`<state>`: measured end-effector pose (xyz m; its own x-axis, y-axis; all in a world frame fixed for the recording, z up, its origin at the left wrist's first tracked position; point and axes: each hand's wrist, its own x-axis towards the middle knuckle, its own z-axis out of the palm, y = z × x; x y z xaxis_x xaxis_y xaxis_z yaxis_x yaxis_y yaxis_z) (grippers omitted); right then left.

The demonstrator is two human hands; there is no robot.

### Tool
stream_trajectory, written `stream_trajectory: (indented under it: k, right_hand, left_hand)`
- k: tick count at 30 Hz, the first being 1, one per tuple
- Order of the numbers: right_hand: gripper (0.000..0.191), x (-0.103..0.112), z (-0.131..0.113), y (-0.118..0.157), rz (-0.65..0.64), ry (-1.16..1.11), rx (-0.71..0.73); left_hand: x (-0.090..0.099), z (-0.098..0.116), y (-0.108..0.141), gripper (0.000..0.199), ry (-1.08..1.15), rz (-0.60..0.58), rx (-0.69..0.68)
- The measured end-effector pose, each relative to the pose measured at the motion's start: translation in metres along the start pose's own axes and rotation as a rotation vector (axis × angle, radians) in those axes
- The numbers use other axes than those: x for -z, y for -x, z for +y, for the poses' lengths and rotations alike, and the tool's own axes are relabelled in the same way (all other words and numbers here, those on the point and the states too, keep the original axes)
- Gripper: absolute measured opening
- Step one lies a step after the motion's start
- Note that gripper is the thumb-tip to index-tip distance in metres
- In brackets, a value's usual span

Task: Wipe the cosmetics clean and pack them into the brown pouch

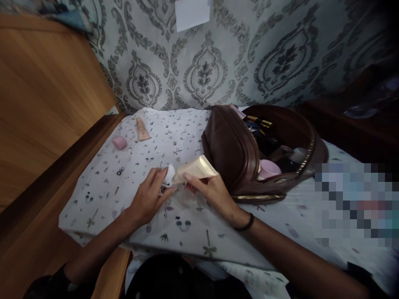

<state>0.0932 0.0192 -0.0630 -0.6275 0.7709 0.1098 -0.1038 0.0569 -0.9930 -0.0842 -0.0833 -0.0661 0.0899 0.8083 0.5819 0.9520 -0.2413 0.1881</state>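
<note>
So your left hand [148, 197] has its fingers closed on a white cloth [169, 174], and your right hand [215, 193] is gripping the gold tube [195, 169], mid-frame.

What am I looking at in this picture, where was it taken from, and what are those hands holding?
There's no robot here: this single picture comes from a camera worn on a person's head, looking forward and down at their own bare hands. The left hand pinches a white cloth against one end of a pale gold tube, which the right hand holds. Below is a patterned white cover. On it lie a peach tube, a small pink round item and an open brown bag with assorted items inside.
</note>
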Motion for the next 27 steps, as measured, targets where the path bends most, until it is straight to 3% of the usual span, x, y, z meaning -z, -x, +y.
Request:
stream_trajectory:
  k: [3,5,10,14,18,22,27]
  right_hand:
    - [0.043,0.000,-0.002,0.001,-0.020,-0.100,-0.015]
    - [0.041,0.000,-0.002,0.002,-0.055,-0.124,-0.011]
    - [0.037,0.002,0.006,0.003,-0.151,-0.141,0.015]
    - [0.041,0.003,0.010,0.004,-0.202,-0.086,0.107]
    - [0.037,0.007,0.014,0.007,-0.209,0.219,0.455]
    - [0.042,0.011,0.016,0.013,-0.339,0.606,0.777]
    - [0.042,0.007,0.009,0.021,-0.357,1.060,0.958]
  left_hand:
    - [0.001,0.000,0.000,0.041,-0.194,0.084,-0.149]
    - [0.003,-0.001,-0.003,0.038,-0.177,0.056,-0.137]
    - [0.014,0.002,-0.017,0.034,0.325,-0.143,0.231]
    - [0.014,0.006,-0.021,0.050,0.722,-0.297,0.594]
    - [0.010,0.006,-0.021,0.064,0.791,-0.392,0.737]
    - [0.008,0.001,-0.018,0.069,0.783,-0.444,0.733]
    - [0.008,-0.006,-0.018,0.065,0.718,-0.413,0.707]
